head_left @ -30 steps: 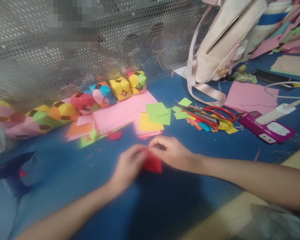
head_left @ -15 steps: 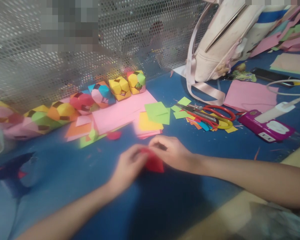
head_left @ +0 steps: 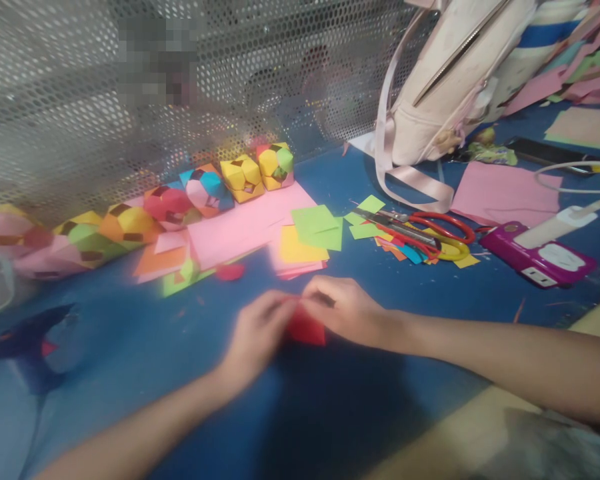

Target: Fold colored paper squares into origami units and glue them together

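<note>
A piece of red paper [head_left: 306, 327] is held between my two hands, low over the blue table [head_left: 360, 413]. My left hand [head_left: 260, 327] pinches its upper left side, fingers bent. At its upper right edge my right hand [head_left: 345, 307] is closed in a pinch, fingertips close to those of the left. The fingers hide the top of the paper, and folds in it cannot be made out. Just beyond my hands lie yellow paper squares [head_left: 300, 247] and green paper squares [head_left: 317, 227].
Folded paper balls [head_left: 167, 205] line the perforated metal panel [head_left: 280, 80]. Pink sheets [head_left: 240, 223] lie before them. Scissors [head_left: 420, 227] rest on paper scraps, near a purple power strip [head_left: 537, 257]. A pale bag [head_left: 430, 100] stands behind. A dark glue gun [head_left: 30, 347] is at left.
The camera view has shifted slightly. Both hands still hold the red paper, and their fingertips have drawn a little closer together along its top edge.
</note>
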